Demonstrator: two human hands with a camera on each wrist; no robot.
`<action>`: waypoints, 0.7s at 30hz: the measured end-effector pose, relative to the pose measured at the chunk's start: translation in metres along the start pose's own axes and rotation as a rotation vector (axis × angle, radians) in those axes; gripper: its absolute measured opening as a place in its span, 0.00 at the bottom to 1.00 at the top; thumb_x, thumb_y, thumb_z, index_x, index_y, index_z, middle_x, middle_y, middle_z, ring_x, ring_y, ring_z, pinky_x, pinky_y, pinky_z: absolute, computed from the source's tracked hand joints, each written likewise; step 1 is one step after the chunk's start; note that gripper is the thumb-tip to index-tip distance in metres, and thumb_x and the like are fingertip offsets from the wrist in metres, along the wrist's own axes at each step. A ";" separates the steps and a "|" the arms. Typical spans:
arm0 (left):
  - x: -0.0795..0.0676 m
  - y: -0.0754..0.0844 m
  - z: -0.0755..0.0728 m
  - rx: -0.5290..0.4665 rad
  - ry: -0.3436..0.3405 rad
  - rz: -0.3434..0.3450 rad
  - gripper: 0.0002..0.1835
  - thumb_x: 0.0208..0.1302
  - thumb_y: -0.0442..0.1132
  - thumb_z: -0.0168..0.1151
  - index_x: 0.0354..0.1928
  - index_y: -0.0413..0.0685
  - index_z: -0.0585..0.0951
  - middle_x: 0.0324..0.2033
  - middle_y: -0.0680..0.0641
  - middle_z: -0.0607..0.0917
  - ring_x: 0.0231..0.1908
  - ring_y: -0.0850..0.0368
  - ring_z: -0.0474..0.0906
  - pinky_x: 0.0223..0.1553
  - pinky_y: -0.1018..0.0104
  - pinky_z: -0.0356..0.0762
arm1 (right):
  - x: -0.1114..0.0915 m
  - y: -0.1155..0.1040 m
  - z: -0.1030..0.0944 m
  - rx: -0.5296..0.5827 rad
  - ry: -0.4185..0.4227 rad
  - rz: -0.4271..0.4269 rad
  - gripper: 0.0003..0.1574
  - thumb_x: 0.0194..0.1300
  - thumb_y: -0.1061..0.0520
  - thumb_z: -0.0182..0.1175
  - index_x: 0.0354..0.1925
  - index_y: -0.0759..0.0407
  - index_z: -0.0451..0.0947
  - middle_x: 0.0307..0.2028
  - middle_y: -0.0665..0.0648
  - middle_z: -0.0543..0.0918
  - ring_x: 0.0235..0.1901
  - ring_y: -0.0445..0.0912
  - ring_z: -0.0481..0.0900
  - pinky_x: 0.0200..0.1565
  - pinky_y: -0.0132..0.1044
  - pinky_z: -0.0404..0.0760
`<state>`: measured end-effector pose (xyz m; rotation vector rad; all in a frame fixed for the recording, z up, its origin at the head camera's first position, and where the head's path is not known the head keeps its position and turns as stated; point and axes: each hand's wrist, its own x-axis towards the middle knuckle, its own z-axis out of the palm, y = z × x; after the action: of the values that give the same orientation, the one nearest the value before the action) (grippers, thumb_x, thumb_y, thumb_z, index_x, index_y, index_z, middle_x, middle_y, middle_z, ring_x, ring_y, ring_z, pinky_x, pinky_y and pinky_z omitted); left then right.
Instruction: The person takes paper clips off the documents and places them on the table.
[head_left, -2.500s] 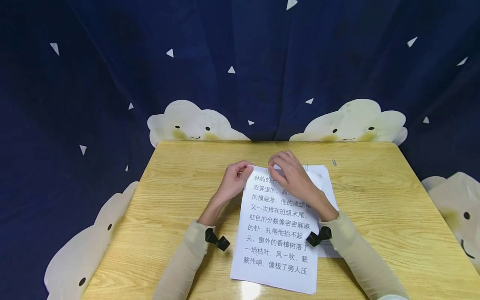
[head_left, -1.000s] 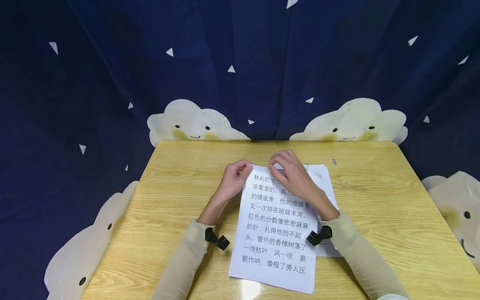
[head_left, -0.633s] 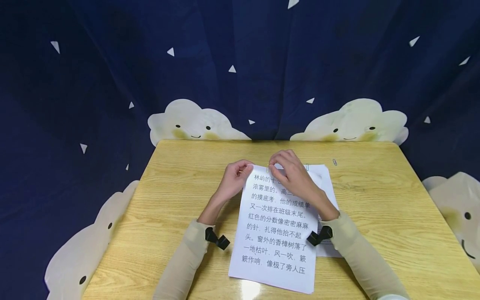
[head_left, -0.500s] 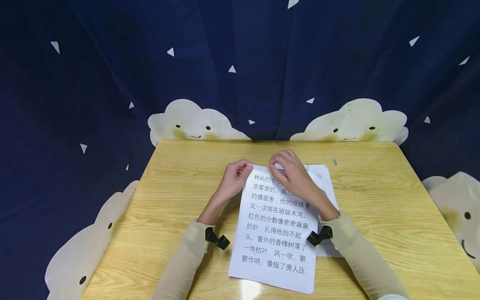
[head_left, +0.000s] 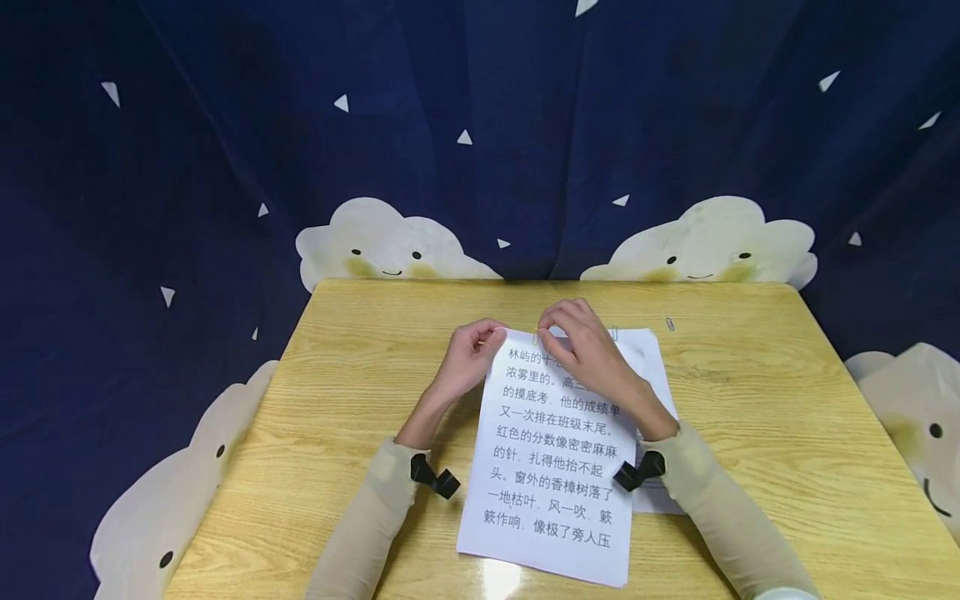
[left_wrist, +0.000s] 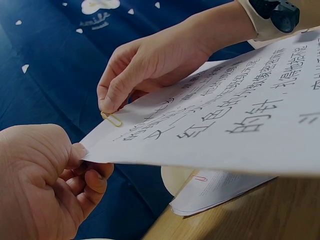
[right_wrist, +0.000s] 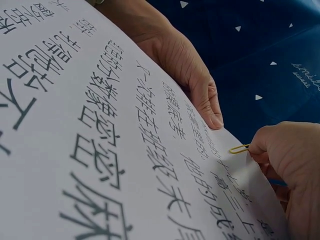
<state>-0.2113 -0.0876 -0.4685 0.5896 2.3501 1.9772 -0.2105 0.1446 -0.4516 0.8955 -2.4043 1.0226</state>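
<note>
A white sheet of paper (head_left: 551,467) with large printed characters is held up at its top edge by both hands. My left hand (head_left: 469,358) pinches its top left corner between thumb and fingers. My right hand (head_left: 588,350), at the same edge, pinches a yellow paper clip (left_wrist: 113,119). In the right wrist view, the clip's looped end (right_wrist: 239,149) lies over the printed side, and its other end is hidden by the fingers. Under the right forearm lie other papers (head_left: 662,375), partly covered by the sheet, with a paper clip (head_left: 615,334) on their top edge.
One loose paper clip (head_left: 670,323) lies on the wooden table (head_left: 750,400), behind the papers to the right. Beneath the raised sheet, the left wrist view shows a reddish clip (left_wrist: 200,178) on the lower papers. A dark blue curtain (head_left: 480,150) hangs behind the table.
Compared with the earliest frame, the sheet's lower end has shifted slightly left. Both hands stay in nearly the same place, with the same grips.
</note>
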 end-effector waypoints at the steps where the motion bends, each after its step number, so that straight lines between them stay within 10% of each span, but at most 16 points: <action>1: 0.000 0.000 0.000 -0.001 0.000 0.003 0.13 0.81 0.35 0.55 0.48 0.32 0.85 0.34 0.35 0.88 0.24 0.57 0.82 0.25 0.68 0.79 | 0.000 0.000 0.000 0.000 0.001 0.000 0.04 0.77 0.57 0.61 0.41 0.54 0.81 0.48 0.54 0.84 0.52 0.51 0.73 0.59 0.48 0.69; 21: 0.000 -0.002 0.000 0.013 -0.003 0.002 0.12 0.81 0.35 0.55 0.48 0.34 0.85 0.33 0.39 0.87 0.24 0.58 0.81 0.25 0.68 0.78 | 0.000 0.000 -0.001 -0.001 0.009 -0.005 0.04 0.76 0.57 0.61 0.41 0.55 0.81 0.48 0.55 0.84 0.52 0.52 0.73 0.58 0.48 0.70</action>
<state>-0.2121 -0.0879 -0.4700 0.5946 2.3639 1.9614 -0.2103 0.1456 -0.4507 0.8945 -2.3931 1.0219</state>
